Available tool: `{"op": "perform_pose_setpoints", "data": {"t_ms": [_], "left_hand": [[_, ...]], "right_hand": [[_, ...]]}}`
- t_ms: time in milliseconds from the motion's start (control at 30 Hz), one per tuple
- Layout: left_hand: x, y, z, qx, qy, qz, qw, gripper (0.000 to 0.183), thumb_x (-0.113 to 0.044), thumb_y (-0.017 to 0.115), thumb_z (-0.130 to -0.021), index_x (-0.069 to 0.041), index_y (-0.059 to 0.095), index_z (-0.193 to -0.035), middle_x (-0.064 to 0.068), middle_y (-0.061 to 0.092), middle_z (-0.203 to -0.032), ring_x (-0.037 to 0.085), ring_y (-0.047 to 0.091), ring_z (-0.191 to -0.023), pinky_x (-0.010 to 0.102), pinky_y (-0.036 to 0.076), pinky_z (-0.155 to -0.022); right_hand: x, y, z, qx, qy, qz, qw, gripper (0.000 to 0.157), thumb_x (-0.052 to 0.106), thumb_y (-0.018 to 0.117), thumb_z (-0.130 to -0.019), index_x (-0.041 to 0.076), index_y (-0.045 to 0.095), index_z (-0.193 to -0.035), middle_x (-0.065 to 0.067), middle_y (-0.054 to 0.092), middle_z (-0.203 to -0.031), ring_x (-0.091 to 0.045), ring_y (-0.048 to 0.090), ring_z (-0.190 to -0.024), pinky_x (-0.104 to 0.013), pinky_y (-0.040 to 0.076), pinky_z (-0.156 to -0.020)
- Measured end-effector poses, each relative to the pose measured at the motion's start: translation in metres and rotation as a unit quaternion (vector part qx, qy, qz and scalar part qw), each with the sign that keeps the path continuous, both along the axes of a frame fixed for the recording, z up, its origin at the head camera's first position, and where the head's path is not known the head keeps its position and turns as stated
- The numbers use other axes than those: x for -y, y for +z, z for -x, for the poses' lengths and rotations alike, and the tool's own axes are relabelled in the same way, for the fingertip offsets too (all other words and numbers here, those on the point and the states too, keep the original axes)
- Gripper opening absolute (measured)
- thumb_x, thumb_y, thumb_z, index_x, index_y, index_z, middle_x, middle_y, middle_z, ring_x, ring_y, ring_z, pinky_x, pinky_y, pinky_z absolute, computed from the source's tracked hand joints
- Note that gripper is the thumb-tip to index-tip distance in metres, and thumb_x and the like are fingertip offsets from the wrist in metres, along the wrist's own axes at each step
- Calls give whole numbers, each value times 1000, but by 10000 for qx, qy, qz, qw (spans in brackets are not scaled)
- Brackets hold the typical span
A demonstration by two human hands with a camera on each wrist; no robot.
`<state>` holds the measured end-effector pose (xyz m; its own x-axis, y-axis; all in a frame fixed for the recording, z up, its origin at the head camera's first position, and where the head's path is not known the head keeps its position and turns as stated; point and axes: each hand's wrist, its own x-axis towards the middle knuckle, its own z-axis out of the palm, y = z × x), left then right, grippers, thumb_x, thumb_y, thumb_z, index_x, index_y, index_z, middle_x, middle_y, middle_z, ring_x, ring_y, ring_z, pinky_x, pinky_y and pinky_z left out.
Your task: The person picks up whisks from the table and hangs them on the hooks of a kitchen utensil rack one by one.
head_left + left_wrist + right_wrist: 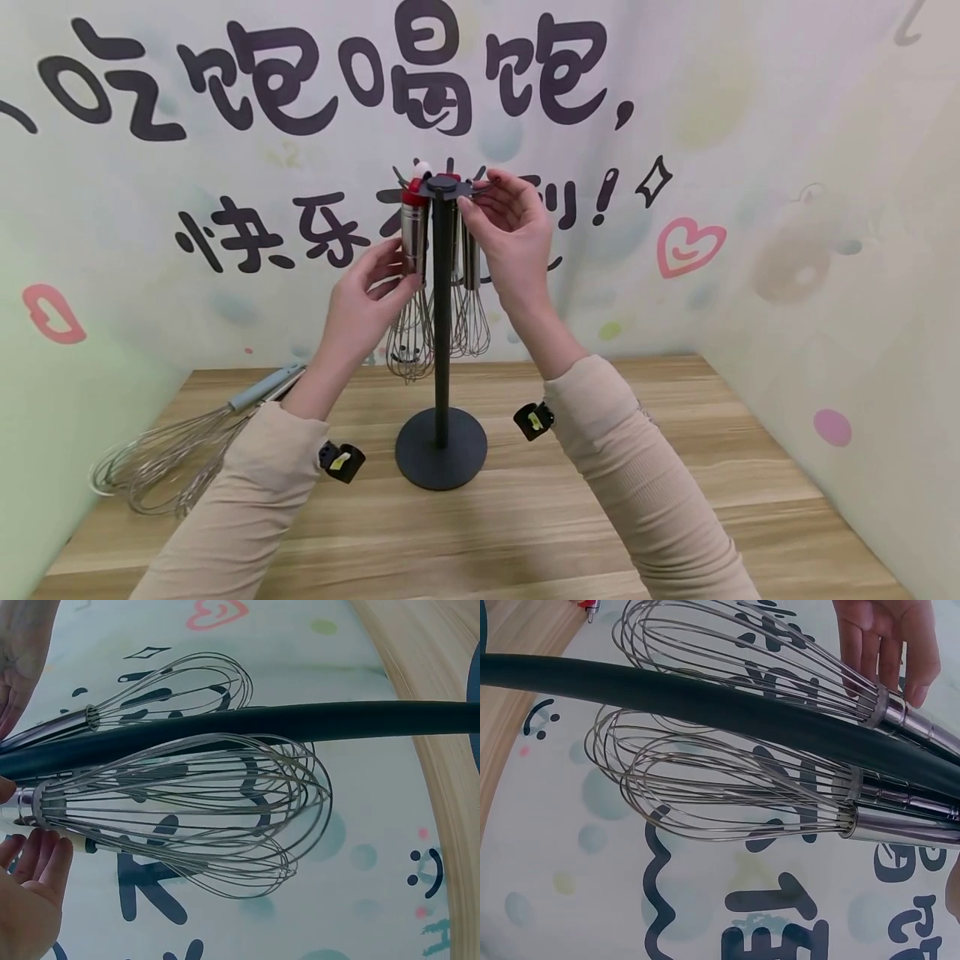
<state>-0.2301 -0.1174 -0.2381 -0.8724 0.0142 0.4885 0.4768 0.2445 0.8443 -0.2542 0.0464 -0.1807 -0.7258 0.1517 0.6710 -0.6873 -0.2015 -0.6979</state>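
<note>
A dark rack (442, 333) with a round base stands upright on the table, and several wire whisks hang from its top. My left hand (367, 292) holds the steel handle of a red-topped whisk (412, 237) on the rack's left side, thumb in front and fingers behind. In the left wrist view this whisk's wires (225, 784) spread beside the post. My right hand (513, 233) has its thumb and fingers around a hook at the rack's upper right. Just beneath it hangs a steel-handled whisk (471, 262). The right wrist view shows its wires (727, 799) below the post.
Several more whisks (187, 437) lie on the left of the wooden table (570, 517), one with a light blue handle (266, 388). A wall covering (637, 275) with large lettering rises behind the table, and side walls border it left and right.
</note>
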Motion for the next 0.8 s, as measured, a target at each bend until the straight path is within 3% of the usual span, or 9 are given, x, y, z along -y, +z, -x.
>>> {"op": "perform_pose_setpoints", "data": {"t_ms": [333,600,667,800], "left_hand": [[18,-17,0,25,665,234,9975,40,-15,54,-96,-3,50,-134,17,59,-126,23,58,-118,29,47,-102],[37,-33,4,395,1170,512,9910,38,-17,52,-97,-4,52,-132,17,62,-122,21,58,-114,32,48,-101],[41,-37,5,458,1235,605,9894,37,-17,52,-97,-3,53,-132,16,62,-121,18,58,-111,29,49,-100],[51,-46,7,508,1318,731,9873,36,-16,51,-97,-2,55,-129,17,63,-119,-2,55,-97,8,47,-91]], "right_hand": [[2,0,-2,23,-147,-86,9999,41,-6,68,-82,-7,53,-120,-2,61,-100,-5,60,-90,-23,52,-90],[1,0,-2,-8,-323,-350,9989,42,-4,69,-81,-5,53,-120,-11,62,-106,-6,59,-91,-25,52,-91],[1,0,-3,-7,-351,-355,9988,41,-4,69,-81,-5,53,-119,-11,62,-106,-6,59,-90,-25,52,-91],[2,0,-4,19,-407,-374,9985,41,-3,69,-81,-5,52,-119,-11,62,-106,-5,59,-90,-27,52,-92]]}}
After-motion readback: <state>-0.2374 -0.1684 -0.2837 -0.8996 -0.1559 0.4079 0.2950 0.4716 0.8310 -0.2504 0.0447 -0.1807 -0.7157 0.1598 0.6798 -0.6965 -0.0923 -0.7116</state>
